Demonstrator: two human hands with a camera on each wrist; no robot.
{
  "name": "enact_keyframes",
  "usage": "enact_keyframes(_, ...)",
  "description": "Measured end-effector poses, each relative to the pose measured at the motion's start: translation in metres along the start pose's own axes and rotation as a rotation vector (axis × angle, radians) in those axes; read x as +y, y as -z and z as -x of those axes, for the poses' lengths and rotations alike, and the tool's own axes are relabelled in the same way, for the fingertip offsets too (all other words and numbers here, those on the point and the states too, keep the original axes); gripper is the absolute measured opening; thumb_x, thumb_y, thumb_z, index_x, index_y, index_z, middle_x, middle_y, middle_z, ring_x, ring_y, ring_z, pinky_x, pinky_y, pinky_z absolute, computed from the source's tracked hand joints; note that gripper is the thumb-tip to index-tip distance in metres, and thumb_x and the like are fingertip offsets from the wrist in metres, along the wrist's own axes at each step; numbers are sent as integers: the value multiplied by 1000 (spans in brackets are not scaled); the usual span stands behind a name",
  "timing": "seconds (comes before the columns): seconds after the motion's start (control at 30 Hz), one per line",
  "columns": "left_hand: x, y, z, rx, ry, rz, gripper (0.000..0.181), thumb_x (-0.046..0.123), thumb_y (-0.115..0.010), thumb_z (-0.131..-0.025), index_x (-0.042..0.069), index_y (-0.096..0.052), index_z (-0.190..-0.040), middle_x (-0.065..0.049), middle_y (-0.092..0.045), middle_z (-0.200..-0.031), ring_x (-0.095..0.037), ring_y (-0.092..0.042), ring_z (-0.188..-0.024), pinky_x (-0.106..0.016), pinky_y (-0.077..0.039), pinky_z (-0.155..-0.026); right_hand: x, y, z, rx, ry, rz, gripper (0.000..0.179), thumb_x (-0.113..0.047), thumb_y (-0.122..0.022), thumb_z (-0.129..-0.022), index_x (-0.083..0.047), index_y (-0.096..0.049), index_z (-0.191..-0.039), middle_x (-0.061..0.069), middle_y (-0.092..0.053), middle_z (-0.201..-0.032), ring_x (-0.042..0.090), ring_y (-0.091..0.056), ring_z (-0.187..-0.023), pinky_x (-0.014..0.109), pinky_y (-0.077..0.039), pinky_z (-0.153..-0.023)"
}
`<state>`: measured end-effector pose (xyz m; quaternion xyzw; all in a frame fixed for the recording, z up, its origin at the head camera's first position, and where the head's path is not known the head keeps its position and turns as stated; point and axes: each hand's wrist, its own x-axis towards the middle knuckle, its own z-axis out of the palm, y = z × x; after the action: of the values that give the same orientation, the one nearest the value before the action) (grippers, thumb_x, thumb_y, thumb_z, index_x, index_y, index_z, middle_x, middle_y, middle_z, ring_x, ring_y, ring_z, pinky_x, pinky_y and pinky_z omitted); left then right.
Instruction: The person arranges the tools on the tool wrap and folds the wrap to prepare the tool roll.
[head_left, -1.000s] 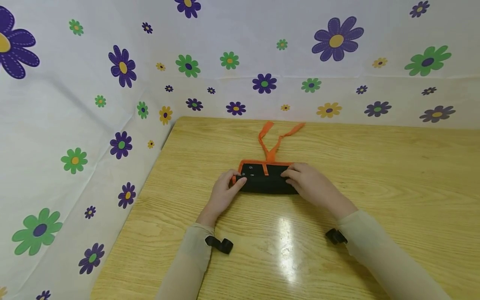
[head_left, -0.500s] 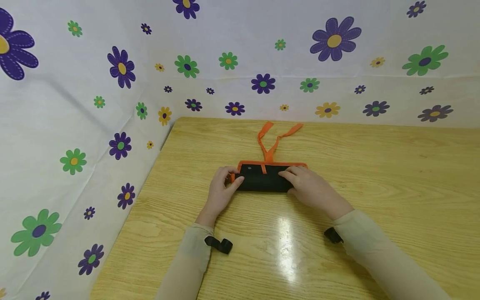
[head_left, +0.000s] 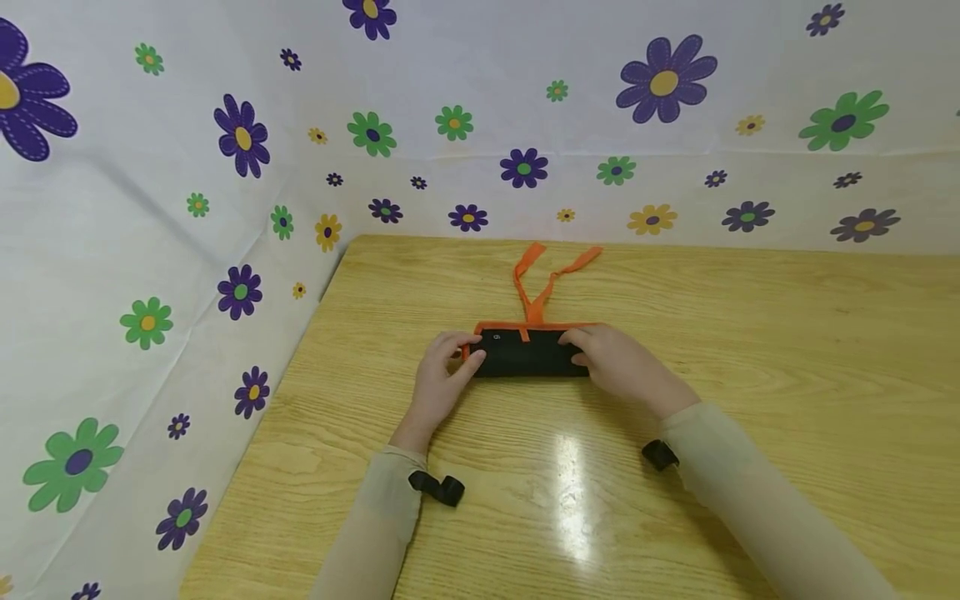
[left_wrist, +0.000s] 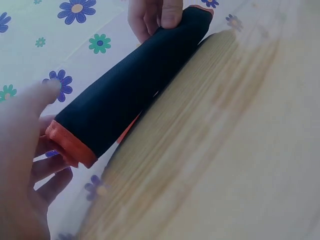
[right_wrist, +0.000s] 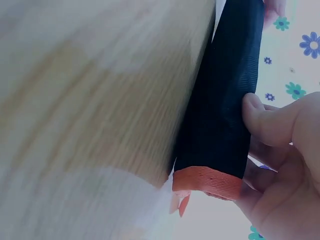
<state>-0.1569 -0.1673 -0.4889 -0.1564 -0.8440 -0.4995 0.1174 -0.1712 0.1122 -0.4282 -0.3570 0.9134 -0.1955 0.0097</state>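
Observation:
A black cloth tool roll (head_left: 525,357) with orange edging lies rolled up on the table, a narrow flat strip with a small white mark still showing at its far side. My left hand (head_left: 438,379) holds its left end, thumb toward the near side and fingers round the far side. At the other end, my right hand (head_left: 626,367) grips the roll with the thumb on top; in the right wrist view that thumb presses the black cloth (right_wrist: 220,110). Orange ties (head_left: 534,304) fork away from the far edge. What lies inside the roll is hidden.
The wooden table (head_left: 787,400) runs to a white cloth backdrop (head_left: 480,67) printed with flowers, behind and at the left. Black straps (head_left: 442,489) sit at both wrists over pale sleeves.
Both hands have rolled the black cloth a bit farther from me. Less of its flat part shows, and one of the white marks is now covered.

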Motion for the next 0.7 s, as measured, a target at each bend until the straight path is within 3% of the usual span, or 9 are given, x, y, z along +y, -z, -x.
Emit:
enact_keyframes(0.2,1,0,1,-105,47,-93,65,31,-84,-74,13,-56,-130,-3,-49,-128,-18,-46,-117,-40,-42,-98,3,2,-5,-41,-72,-54,27,4,-59,-91,3,-63,-118,17,-66,-112,32,-63,-102,42,-52,-85)
enact_keyframes(0.43,3,1,1,-80,81,-134,52,28,-83,-74,15,-63,-121,-3,-58,-119,-18,-52,-109,-37,-46,-90,4,1,-6,-51,-53,-61,27,2,-55,-94,2,-59,-121,17,-64,-116,33,-61,-105,44,-51,-87)
enact_keyframes(0.5,4,1,1,-79,82,-151,51,30,-82,-75,15,-65,-120,-4,-59,-118,-20,-53,-109,-38,-46,-91,4,3,-4,-59,-57,-68,26,-5,-57,-96,1,-59,-121,17,-63,-117,33,-61,-105,44,-51,-87)
enact_keyframes(0.6,5,1,2,-78,74,-172,50,32,-81,-75,15,-66,-119,-5,-61,-118,-21,-53,-111,-38,-44,-94,4,5,0,-100,-75,-78,44,-23,-68,-90,1,-57,-125,18,-58,-122,34,-56,-111,46,-47,-92)
enact_keyframes(0.7,4,2,2,-78,67,-182,48,35,-79,-77,15,-66,-119,-5,-62,-116,-21,-53,-110,-38,-43,-95,5,6,3,-123,-70,-78,64,-29,-79,-78,1,-54,-129,19,-53,-124,34,-51,-113,48,-44,-94)
